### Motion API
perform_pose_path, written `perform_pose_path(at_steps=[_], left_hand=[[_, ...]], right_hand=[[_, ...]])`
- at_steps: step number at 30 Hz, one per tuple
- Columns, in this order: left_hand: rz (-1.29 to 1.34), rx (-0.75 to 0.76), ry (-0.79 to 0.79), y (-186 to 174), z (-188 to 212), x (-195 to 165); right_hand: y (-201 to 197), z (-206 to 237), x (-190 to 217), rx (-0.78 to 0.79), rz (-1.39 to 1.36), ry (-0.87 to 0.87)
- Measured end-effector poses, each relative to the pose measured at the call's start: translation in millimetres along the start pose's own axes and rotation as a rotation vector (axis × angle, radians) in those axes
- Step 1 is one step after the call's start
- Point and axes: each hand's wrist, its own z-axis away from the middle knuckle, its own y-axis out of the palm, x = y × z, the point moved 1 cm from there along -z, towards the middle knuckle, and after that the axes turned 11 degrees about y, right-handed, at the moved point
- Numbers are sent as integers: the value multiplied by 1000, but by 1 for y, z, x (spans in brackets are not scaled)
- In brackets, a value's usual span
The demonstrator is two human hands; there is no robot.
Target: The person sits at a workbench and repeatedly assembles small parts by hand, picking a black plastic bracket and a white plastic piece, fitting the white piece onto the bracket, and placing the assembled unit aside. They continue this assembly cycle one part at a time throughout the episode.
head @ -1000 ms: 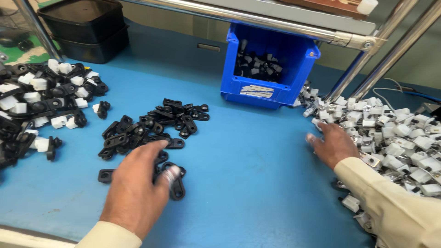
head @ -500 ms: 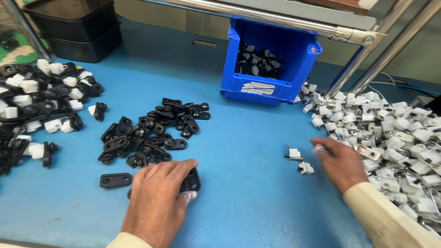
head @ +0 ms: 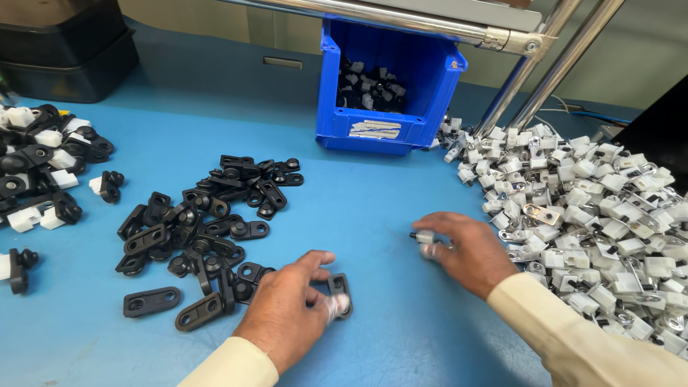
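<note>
A black slotted bracket is pinched in the left hand near the blue worktop's front edge, while a small white clip is gripped in the right hand, each beside its own heap for easy reach.

Left hand: lay palm down, low in the head view, knuckles toward the camera, thumb stretched out to its right.
Left fingers: were curled, the tip of one wrapped in a pale cover; they pinched a small flat black plastic bracket.
Left sleeve: cream cloth, reached to the wrist.
Right hand: sat palm down, further from the body than the left, fingers bent and pointing left.
Right fingertips: were closed on a small white and metal clip part, one tip also covered.
Right forearm: ran in from the lower right corner, in a cream sleeve.
Spacing: the two hands were near each other, not touching.
</note>
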Motion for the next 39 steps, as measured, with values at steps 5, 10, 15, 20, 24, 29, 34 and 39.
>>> perform_pose_path(at_steps=[5, 10, 15, 20, 24, 29, 34, 39], left_hand=[[-91, -18, -99, -1, -6, -5], [-186, -57, 1, 3, -7, -9], [-121, -92, -17, 7, -3, -6], [-85, -100, -25, 8, -3, -2], [-29, -170, -29, 16, -9, -1], [39, -205, -100, 33, -26, -4], [60, -207, -75, 46, -40, -12], [-157, -95, -77, 41, -43, -26]], right_hand=[[3, -13, 12, 15, 140, -132], [1, -11, 29, 104, 33, 102], [18, 14, 41, 44, -38, 302], [33, 19, 45, -107, -208, 375], [37, 25, 57, -143, 12, 246], [24, 32, 59, -144, -297, 559], [35, 54, 61, -149, -601, 414], [47, 62, 64, -137, -535, 484]])
